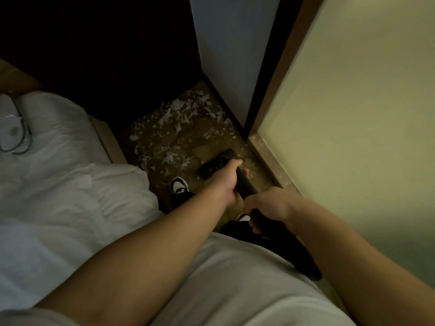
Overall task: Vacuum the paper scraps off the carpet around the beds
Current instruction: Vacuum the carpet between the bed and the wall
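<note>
Two forearms (pixel 141 243) nearest. Left hand (pixel 227 182) grips one black vacuum wand (pixel 246 184) low, toward floor head (pixel 217 164); right hand (pixel 268 208) clenched round same wand nearer body. One floor head on carpet (pixel 188 142). Paper scraps (pixel 181 118), too many to count, strewn just beyond head. Two shoes (pixel 179 185). One bed (pixel 58 161) left.

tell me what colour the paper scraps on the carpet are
The paper scraps are white, on brown carpet; head view.

White paper scraps (pixel 179 114), brown carpet (pixel 188 142), black vacuum (pixel 216 164)
</note>
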`<state>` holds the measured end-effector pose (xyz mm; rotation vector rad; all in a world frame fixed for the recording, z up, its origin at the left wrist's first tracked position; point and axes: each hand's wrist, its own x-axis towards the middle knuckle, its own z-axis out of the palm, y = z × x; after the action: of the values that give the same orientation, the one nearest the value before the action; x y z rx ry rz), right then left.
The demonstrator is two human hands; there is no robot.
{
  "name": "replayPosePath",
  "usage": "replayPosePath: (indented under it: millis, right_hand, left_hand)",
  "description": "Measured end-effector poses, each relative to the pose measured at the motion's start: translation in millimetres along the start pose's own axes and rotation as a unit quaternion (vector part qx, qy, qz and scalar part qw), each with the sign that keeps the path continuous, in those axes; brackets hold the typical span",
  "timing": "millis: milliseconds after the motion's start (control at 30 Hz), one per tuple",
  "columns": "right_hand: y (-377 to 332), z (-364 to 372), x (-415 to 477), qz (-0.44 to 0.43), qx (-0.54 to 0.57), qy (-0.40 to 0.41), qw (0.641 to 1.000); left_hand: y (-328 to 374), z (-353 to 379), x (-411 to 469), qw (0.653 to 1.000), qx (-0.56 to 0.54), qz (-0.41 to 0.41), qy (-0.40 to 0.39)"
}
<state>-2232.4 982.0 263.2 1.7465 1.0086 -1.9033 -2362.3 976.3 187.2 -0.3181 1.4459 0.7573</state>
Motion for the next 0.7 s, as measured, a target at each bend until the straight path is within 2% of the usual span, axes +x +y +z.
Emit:
replayPosePath:
  millis: [167, 367, 533, 700]
  right_hand:
    - [29.6, -21.1, -13.3, 0.017, 0.025, 0.01, 1.0]
    - [21.6, -15.6, -13.3, 0.026, -0.004, 0.013, 1.0]
    - [-18.0, 18.1, 4.2, 0.027, -0.046, -0.01, 0.999]
    - [-92.7, 75.6, 30.9, -0.011, -0.104, -0.031, 0.994]
  left_hand:
    - [-26.9, 26.6, -9.9, 0.999, -0.006, -0.034, -0.035]
    - [-24.2, 19.1, -5.4, 0.998, -0.014, -0.046, -0.035]
    - [5.0, -29.5, 7.4, 0.997, -0.059, -0.044, -0.019]
    - [65.5, -98.9, 27.7, 0.992, -0.119, -0.005, 0.048]
